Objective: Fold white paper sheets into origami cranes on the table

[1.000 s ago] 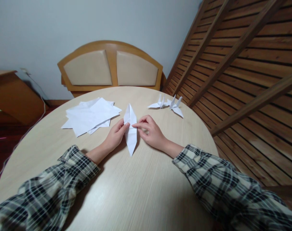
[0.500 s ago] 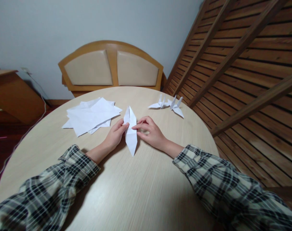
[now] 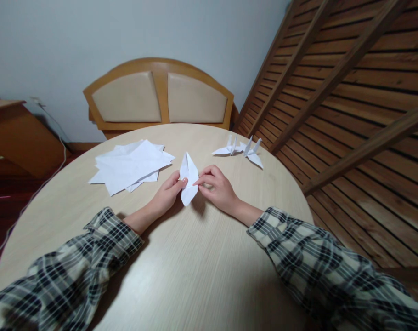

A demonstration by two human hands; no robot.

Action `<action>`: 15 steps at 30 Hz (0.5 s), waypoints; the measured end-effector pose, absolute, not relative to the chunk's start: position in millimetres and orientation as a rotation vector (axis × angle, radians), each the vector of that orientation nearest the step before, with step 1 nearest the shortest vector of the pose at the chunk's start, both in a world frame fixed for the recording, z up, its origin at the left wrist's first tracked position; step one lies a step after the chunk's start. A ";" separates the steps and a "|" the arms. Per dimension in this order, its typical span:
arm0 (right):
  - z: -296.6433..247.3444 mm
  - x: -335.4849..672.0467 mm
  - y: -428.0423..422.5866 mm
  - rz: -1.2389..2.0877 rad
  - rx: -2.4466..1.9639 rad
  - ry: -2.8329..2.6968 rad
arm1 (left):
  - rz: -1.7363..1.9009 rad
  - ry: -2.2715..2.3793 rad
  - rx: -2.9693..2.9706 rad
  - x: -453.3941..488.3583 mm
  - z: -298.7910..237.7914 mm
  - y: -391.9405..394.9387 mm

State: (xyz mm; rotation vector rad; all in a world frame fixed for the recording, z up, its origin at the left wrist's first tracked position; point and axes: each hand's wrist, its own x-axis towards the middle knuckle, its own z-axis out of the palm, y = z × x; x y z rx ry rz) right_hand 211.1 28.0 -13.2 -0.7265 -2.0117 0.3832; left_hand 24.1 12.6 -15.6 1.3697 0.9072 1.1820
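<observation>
A folded piece of white paper (image 3: 189, 171) with a pointed top is held just above the table, between both hands. My left hand (image 3: 170, 191) pinches its left edge, thumb lying across the front. On the opposite edge, the fingers of my right hand (image 3: 217, 187) are closed on the paper near its middle. The fingertips behind the paper are hidden. Left of it lies a loose stack of white paper sheets (image 3: 131, 163). Two folded paper cranes, a left one (image 3: 228, 150) and a right one (image 3: 252, 154), stand close together at the back right.
The round wooden table (image 3: 181, 276) bears everything. Beyond its far edge stands a headboard (image 3: 163, 92) with cream panels. A slatted wooden partition (image 3: 350, 115) slants along the right. Brown furniture (image 3: 21, 133) and a pale cable (image 3: 40, 184) are at the left.
The lower point of the folded paper has swung up, so the paper looks shorter. Both hands have shifted slightly right with it. The stack and the cranes have stayed put.
</observation>
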 end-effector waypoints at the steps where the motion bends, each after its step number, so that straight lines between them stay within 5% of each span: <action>1: -13.9 210.8 28.3 0.402 -0.730 -2.000 | 1.180 0.884 1.356 24.0 -16.1 12.8; 15: -15.4 205.2 27.9 0.837 -0.902 -1.778 | 1.153 0.870 1.379 23.1 -18.5 14.0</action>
